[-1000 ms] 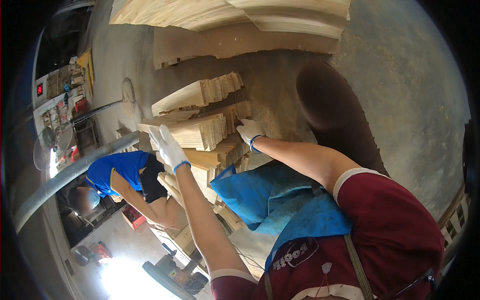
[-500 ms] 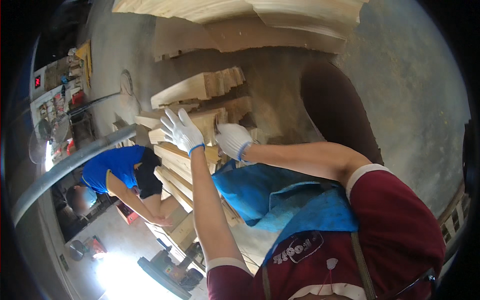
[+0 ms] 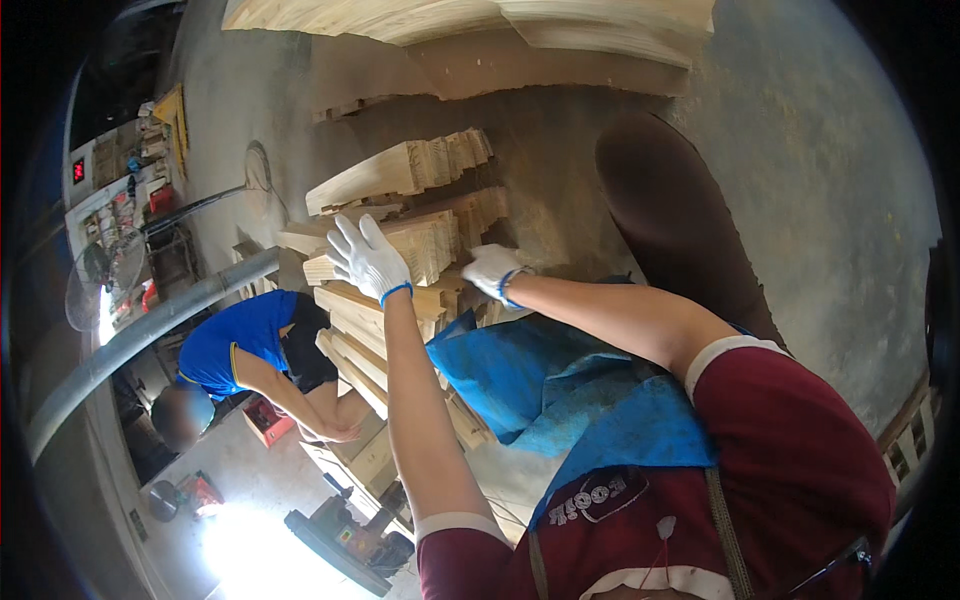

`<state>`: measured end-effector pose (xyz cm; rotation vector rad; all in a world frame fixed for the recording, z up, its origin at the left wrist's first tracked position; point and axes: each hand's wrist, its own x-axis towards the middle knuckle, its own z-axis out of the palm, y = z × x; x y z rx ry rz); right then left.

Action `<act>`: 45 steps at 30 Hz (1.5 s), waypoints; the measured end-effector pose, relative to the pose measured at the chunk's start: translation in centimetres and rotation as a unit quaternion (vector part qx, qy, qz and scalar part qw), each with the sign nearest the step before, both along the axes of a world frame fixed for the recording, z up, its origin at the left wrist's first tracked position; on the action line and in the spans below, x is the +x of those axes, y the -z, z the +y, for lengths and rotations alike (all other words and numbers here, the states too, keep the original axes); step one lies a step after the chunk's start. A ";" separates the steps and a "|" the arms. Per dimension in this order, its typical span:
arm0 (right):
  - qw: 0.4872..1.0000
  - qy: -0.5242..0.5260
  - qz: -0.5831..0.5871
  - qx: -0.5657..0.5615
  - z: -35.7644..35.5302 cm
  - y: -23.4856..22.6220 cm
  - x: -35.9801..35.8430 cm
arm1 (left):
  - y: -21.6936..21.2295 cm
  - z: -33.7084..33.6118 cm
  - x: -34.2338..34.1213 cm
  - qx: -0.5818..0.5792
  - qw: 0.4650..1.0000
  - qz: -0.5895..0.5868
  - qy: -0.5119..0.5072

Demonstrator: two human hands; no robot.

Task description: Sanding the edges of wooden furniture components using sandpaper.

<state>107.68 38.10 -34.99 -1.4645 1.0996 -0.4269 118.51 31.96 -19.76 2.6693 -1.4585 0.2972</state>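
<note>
My left hand (image 3: 370,258), in a white knit glove with a blue cuff, is spread flat over the stacked wooden boards (image 3: 425,245), palm down, with nothing in its grasp. My right hand (image 3: 495,272), gloved the same way, is at the right end of the boards, just above a blue apron (image 3: 540,375) that I wear. Its fingers point left and are partly turned away, so their grip does not show. The boards are pale, long pieces lying in several uneven rows.
Across the left runs a grey metal pipe (image 3: 150,340). Beyond it a co-worker in a blue shirt (image 3: 240,340) bends over more boards. A large pale wooden stack (image 3: 470,25) stands at the far side. A dark rounded shape (image 3: 680,210) lies to the right. A machine (image 3: 350,545) is at lower left.
My right hand has shifted to the right, away from my left hand. The left hand stays spread over the boards. The co-worker's head and arms have moved slightly.
</note>
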 end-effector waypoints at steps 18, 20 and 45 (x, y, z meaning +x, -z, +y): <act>0.987 0.109 0.051 0.109 -3.8 -4.9 -2.7 | -1.0 1.2 1.5 0.002 1.000 0.005 -0.006; 0.992 0.078 0.036 0.088 -4.9 -5.8 -1.0 | -0.5 0.7 1.0 0.003 1.000 0.010 -0.001; 0.993 -0.036 -0.018 0.112 -2.8 -7.0 -4.9 | -9.8 3.2 1.1 0.354 0.873 -0.077 0.326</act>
